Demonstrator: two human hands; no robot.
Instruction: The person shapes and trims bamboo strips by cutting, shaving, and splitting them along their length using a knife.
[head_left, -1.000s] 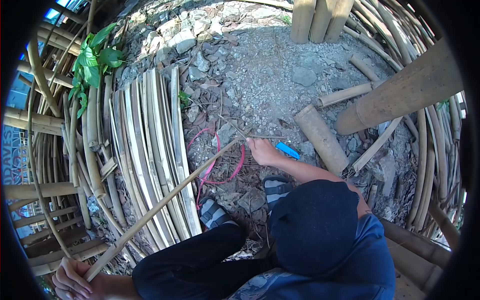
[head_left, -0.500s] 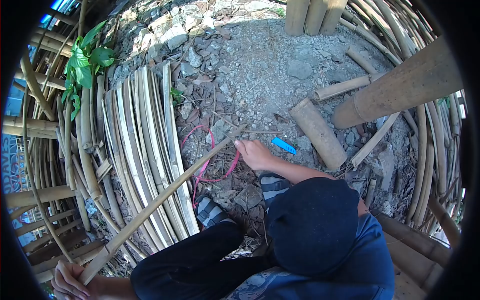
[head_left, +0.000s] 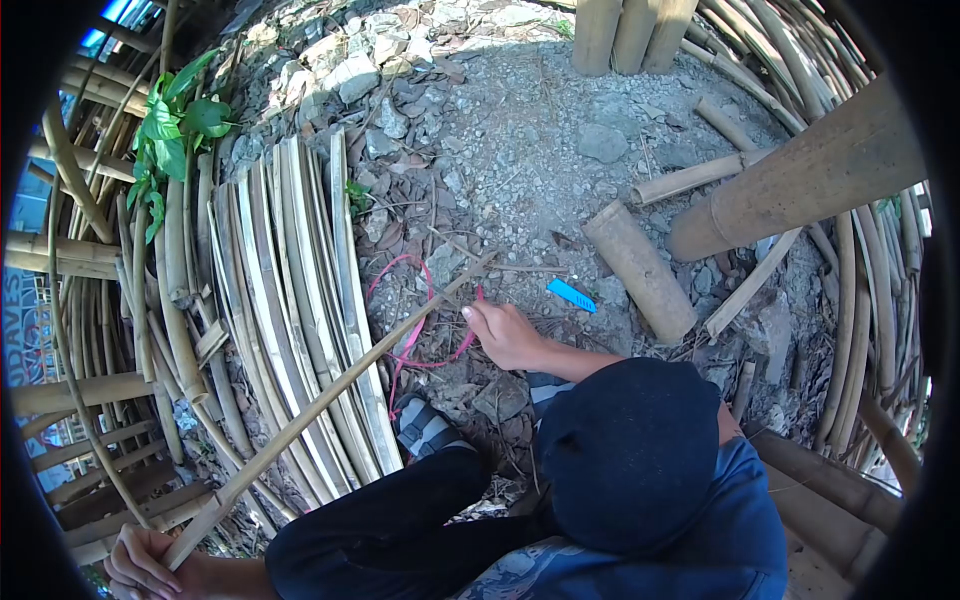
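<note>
Across the ground from near left to far middle, the bamboo stick (head_left: 345,384) runs at a slant, and its long axis is the relation we mind most: one end sits in our left hand (head_left: 140,562), the other points away past our right hand (head_left: 508,335). Our left grip is wrapped around the near end, fingers curled over it, so from there the rest of the stick lies far and to the right. Our right hand is the one nearer the far tip. Its fingers are bunched rather than spread, just right of the stick and short of the tip; whether that grip pinches anything we cannot tell, as what shows there is too small and dark.

Around the stick's far part, a pink strap (head_left: 404,356) lies in loose loops. To the left, we see the stick cross over a pile of split bamboo strips (head_left: 300,250). Right of our right hand, apart from the stick, rests a blue plastic piece (head_left: 572,295), with a thick bamboo log (head_left: 640,272) beyond it.
</note>
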